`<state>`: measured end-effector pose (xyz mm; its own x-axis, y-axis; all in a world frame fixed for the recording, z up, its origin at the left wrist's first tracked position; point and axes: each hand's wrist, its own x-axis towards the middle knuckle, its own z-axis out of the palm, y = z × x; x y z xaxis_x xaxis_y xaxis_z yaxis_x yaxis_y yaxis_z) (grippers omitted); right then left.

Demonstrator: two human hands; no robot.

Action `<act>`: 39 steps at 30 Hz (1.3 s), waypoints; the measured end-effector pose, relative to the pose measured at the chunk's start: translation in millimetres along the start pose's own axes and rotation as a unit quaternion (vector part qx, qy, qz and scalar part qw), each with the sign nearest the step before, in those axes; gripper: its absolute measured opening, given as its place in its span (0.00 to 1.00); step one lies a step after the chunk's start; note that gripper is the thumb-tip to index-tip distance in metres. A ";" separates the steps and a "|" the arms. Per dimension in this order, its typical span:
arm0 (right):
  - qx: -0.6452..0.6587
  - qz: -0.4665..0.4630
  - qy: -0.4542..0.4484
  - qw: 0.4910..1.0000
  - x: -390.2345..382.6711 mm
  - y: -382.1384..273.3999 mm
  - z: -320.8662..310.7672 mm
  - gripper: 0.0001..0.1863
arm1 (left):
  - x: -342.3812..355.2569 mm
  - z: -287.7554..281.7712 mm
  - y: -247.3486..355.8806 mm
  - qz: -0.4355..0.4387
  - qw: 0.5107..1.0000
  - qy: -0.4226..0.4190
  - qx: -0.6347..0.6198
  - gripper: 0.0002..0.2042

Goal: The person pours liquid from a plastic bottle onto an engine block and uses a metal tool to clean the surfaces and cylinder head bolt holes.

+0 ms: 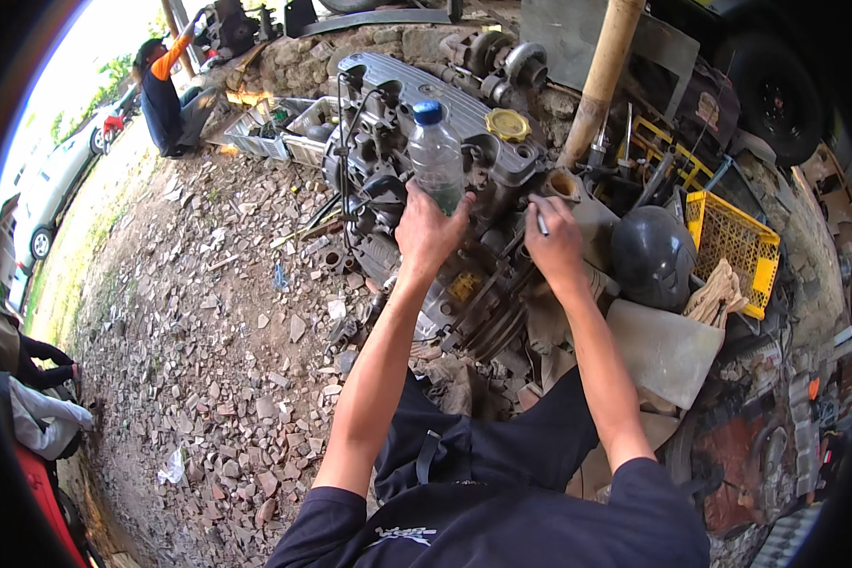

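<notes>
My left hand (435, 227) is closed round the lower part of a clear plastic bottle with a blue cap (434, 147), held upright over a dirty metal engine (469, 293). The engine's ribbed cover with a yellow filler cap (507, 124) lies behind the bottle. To the right of the bottle, my right hand (557, 237) grips a small silver cylindrical object (541, 220), its fingers beside a rusty-topped cylindrical part (564, 185). I cannot make out whether that hand touches the engine.
A black rounded object (651, 256) and yellow crate (757, 265) lie right. A bamboo post (596, 85) stands behind. A person in orange sleeves (170, 95) sits back left near grey crates (256, 133); other people show at far left. Broken stones (218, 331) cover the ground.
</notes>
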<state>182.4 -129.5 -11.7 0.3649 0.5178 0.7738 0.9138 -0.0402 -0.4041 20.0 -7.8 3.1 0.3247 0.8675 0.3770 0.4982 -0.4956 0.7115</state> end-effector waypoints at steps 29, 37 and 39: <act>0.055 0.052 -0.022 0.997 -10.4 10.1 9.6 0.11 | 2.5 3.7 -2.5 -0.006 0.998 -0.025 0.058 0.50; 0.015 0.025 0.120 0.992 -4.5 2.0 9.8 0.12 | 2.2 4.5 -2.7 0.003 0.998 -0.028 0.050 0.54; 0.028 0.061 0.031 0.997 -7.5 9.0 5.6 0.12 | 3.1 2.3 -0.7 0.004 0.998 -0.045 0.033 0.53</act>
<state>186.9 -128.9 -23.9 0.4851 0.4584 0.7447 0.8509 -0.0509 -0.5229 22.5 -4.9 2.4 0.3987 0.8572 0.3260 0.5454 -0.5074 0.6671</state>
